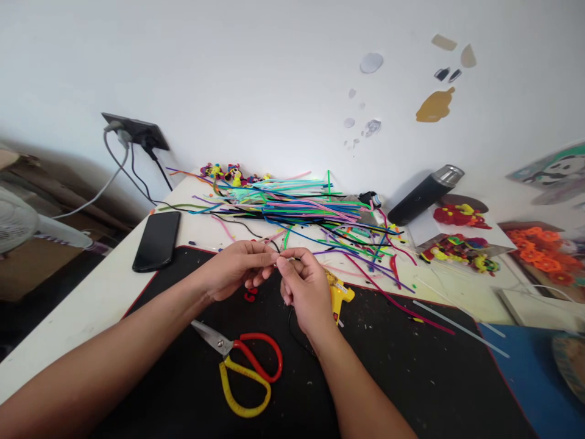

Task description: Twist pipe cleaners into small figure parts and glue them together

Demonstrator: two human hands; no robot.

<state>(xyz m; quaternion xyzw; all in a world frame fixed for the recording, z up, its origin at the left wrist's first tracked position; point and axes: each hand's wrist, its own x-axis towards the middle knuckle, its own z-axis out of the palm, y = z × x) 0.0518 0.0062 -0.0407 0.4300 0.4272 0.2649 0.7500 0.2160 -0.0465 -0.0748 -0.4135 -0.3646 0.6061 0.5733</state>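
The left hand (240, 268) and right hand (307, 289) pinch a small piece (276, 262), mostly hidden, fingers nearly closed; a slipping grip could lose it among red scraps (250, 296).

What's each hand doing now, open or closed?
Left hand: closed in a pinch; anything held is too small to identify.
Right hand: also pinched closed; anything held likewise unclear.

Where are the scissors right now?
In the head view, the scissors lie on the black mat, left of centre toward the bottom, between the two forearms and nearer the wearer than the left hand.
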